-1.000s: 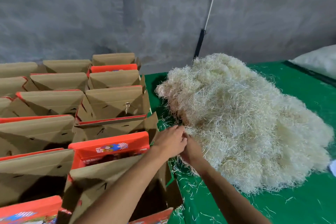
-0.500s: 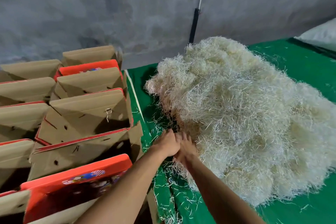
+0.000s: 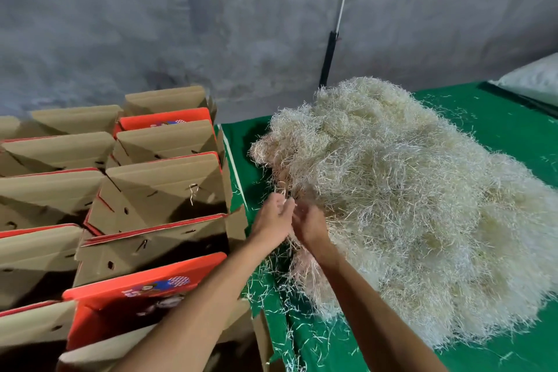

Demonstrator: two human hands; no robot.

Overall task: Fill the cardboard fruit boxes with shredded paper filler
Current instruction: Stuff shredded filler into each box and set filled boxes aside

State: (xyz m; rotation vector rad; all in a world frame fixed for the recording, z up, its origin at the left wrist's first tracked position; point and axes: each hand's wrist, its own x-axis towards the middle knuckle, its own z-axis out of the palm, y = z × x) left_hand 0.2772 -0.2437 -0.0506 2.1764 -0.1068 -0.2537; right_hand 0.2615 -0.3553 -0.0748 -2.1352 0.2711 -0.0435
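Note:
A big heap of pale shredded paper filler (image 3: 407, 205) lies on a green-covered table (image 3: 498, 124). Several open cardboard fruit boxes (image 3: 163, 190) with red printed flaps stand in rows to its left. Both my hands meet at the heap's left edge. My left hand (image 3: 273, 222) has its fingers curled around a few strands. My right hand (image 3: 309, 226) digs into the filler beside it, fingers bent among the strands. The near boxes show dark insides with no filler visible; one strand hangs in the middle box.
Loose paper strands (image 3: 271, 296) litter the green cover near the boxes. A grey concrete wall (image 3: 151, 24) rises behind, with a black-and-white pole (image 3: 332, 48) leaning on it. A white sack (image 3: 534, 78) lies at the far right.
Both hands have pushed a little farther up into the heap's left edge and have started gathering strands. The view has shifted slightly over the boxes.

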